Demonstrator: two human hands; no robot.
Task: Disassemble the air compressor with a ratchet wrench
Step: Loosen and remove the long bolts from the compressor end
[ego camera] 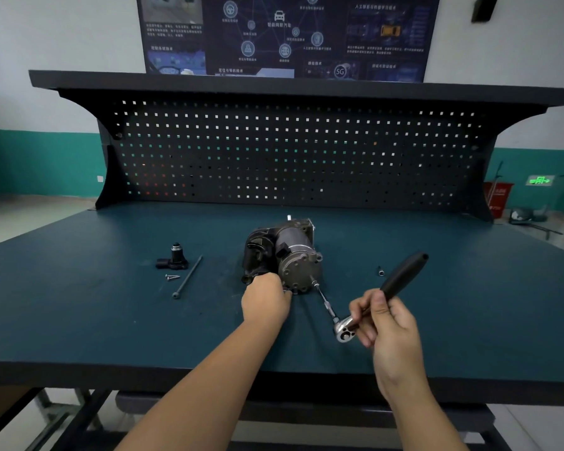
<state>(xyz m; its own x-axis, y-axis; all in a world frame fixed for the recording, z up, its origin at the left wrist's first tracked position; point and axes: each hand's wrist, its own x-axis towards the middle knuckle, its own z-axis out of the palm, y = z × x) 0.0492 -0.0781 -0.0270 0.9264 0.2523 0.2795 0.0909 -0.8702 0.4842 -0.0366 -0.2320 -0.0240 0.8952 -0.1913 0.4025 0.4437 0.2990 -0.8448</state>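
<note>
We count one air compressor (284,255), on its side in the middle of the desk (79,304). One ratchet wrench (401,279): right hand (385,323) fingers clamped round it near the head, extension bar meeting the compressor's end plate. Left hand (266,301) fingers curled on the compressor's near lower edge. To the left we note one long bolt (188,276), two small screws (172,277) and one black fitting (173,258); to the right, one small bit (381,271). Dark-green top, black pegboard (290,151) behind, blue poster (287,34) on the wall.

Dark teal workbench top (79,304) with a black pegboard back (290,151) and shelf (274,83), wall behind is white over a green band (39,161), big blue poster (287,34), glowing green exit sign (539,181) off right.
</note>
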